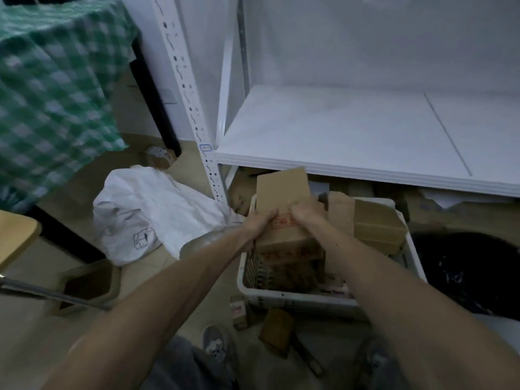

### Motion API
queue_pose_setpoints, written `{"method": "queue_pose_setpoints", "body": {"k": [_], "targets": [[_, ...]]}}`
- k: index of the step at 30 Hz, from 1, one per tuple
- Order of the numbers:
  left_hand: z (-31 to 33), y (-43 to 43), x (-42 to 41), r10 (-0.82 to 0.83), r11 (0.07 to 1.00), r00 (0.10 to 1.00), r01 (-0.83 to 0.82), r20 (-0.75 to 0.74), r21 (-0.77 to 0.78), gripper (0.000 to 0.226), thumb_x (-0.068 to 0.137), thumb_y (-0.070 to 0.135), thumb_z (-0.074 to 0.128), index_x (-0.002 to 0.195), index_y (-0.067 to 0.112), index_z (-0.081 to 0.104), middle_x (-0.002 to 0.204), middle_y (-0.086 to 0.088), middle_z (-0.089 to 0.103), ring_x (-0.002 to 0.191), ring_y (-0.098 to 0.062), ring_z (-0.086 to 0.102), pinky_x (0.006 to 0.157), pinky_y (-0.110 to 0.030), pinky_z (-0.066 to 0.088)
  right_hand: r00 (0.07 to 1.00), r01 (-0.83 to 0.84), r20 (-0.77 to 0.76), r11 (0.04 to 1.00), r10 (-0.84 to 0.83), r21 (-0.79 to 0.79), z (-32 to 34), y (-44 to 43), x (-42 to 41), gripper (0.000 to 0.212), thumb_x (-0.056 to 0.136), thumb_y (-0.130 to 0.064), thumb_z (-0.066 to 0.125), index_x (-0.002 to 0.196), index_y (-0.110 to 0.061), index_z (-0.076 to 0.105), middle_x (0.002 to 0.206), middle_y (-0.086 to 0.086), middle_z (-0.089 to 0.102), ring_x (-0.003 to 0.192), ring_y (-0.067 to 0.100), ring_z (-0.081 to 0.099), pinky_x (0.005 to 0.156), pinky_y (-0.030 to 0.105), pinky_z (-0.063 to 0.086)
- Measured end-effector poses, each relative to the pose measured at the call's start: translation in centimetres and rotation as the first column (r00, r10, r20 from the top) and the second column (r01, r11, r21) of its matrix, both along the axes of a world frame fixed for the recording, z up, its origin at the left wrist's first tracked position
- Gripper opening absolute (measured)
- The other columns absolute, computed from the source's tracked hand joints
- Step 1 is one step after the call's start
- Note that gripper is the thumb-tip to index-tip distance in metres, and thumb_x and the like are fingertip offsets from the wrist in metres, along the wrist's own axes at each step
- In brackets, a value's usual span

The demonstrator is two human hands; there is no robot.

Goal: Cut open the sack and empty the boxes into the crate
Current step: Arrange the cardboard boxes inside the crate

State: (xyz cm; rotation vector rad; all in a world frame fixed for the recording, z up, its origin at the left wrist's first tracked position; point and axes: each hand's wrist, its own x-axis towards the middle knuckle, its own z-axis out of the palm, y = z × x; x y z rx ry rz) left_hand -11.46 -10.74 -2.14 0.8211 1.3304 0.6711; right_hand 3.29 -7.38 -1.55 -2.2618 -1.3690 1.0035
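Both my hands hold one brown cardboard box (284,235) with red print over the white crate (298,298). My left hand (263,219) grips its left top edge and my right hand (305,212) grips the right, beside the raised flap (281,190). Several more brown boxes (377,223) lie in the crate. The white woven sack (146,212) lies crumpled on the floor to the left, its open end reaching toward the crate.
A white metal shelf (351,136) hangs over the crate's far side, its post (197,108) between sack and crate. Two small boxes (239,311) and a cutter (306,356) lie by my feet. A green-checked table (50,80), an open box (87,285) and a black bag (472,271) surround me.
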Motion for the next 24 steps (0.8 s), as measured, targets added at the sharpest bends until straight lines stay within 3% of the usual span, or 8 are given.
{"method": "queue_pose_setpoints", "body": {"k": [3,6,9,12,16,18,21,24], "targets": [[0.3,1.0,1.4,-0.032,0.998,0.999,0.033,-0.021,0.047,0.053,0.089,0.039,0.067,0.133,0.014,0.053,0.116,-0.008,0.069,0.100,-0.024,0.068,0.080,-0.039,0.059,0.995,-0.086,0.045,0.995,0.088,-0.054,-2.2,2.2,2.3,0.086,0.075,-0.071,0.038,0.143,-0.018,0.039,0.141,0.012,0.048,0.118,0.036,0.052,0.096,0.046,0.046],[-0.5,-0.1,0.4,-0.027,1.000,0.999,0.027,-0.036,0.000,0.036,0.092,0.033,0.064,0.124,0.022,0.051,0.107,-0.001,0.064,0.089,-0.017,0.063,0.058,-0.030,0.055,0.980,-0.198,-0.006,0.980,0.198,-0.019,-1.9,-0.4,1.0,0.092,0.070,-0.065,0.058,0.145,-0.021,0.029,0.131,0.005,0.054,0.111,0.029,0.057,0.085,0.034,0.049],[-0.8,-1.6,-1.6,0.046,0.997,0.999,-0.047,-0.008,-0.061,0.020,0.094,0.043,0.057,0.109,0.030,0.056,0.102,-0.001,0.063,0.091,-0.021,0.061,0.074,-0.038,0.054,0.984,-0.166,-0.058,0.985,0.168,0.035,-3.2,-3.1,-0.2,0.080,0.079,-0.055,0.062,0.143,-0.018,0.030,0.130,0.005,0.056,0.114,0.030,0.057,0.091,0.037,0.049],[-2.2,-1.7,-2.9,-0.073,0.997,0.980,0.067,-0.182,-0.039,0.036,0.095,0.037,0.059,0.125,0.020,0.053,0.102,-0.002,0.067,0.088,-0.018,0.063,0.064,-0.032,0.054,0.982,-0.190,-0.014,0.981,0.189,-0.049,-4.6,-4.0,-0.8,0.071,0.088,-0.053,0.056,0.140,-0.010,0.034,0.128,0.012,0.056,0.114,0.033,0.057,0.088,0.037,0.048],[-5.6,-2.6,-1.4,-0.114,0.990,0.969,0.091,-0.221,-0.112,0.042,0.094,0.037,0.061,0.130,0.018,0.050,0.129,-0.005,0.060,0.111,-0.025,0.058,0.092,-0.046,0.051,0.970,-0.238,0.001,0.950,0.243,-0.201,-6.5,-4.3,0.5,0.084,0.084,-0.040,0.069,0.146,-0.006,0.023,0.139,0.015,0.046,0.124,0.032,0.050,0.100,0.042,0.046],[-7.8,-2.6,-0.4,-0.134,0.987,0.961,0.107,-0.241,-0.124,0.053,0.091,0.044,0.062,0.135,0.015,0.051,0.134,-0.006,0.058,0.120,-0.027,0.055,0.092,-0.041,0.050,0.957,-0.286,-0.026,0.918,0.290,-0.276,-7.6,-4.1,2.2,0.089,0.079,-0.040,0.074,0.146,-0.006,0.026,0.139,0.014,0.047,0.125,0.030,0.049,0.104,0.041,0.044],[-9.1,-1.6,-0.7,-0.238,0.969,0.923,0.205,-0.301,-0.136,0.067,0.084,0.054,0.066,0.135,0.012,0.052,0.133,-0.007,0.059,0.120,-0.027,0.056,0.087,-0.037,0.053,0.933,-0.353,-0.067,0.864,0.354,-0.358,-7.9,-3.6,3.6,0.068,0.077,-0.041,0.076,0.130,-0.008,0.048,0.130,0.012,0.056,0.118,0.026,0.054,0.099,0.040,0.047],[-9.5,-0.5,-1.5,-0.245,0.965,0.934,0.210,-0.259,-0.155,0.065,0.082,0.040,0.075,0.134,0.009,0.051,0.131,-0.007,0.060,0.117,-0.023,0.057,0.086,-0.036,0.056,0.925,-0.364,-0.063,0.824,0.375,-0.435,-7.0,-3.1,3.0,0.062,0.082,-0.038,0.072,0.130,-0.006,0.048,0.131,0.014,0.055,0.116,0.028,0.056,0.096,0.040,0.051]]}}
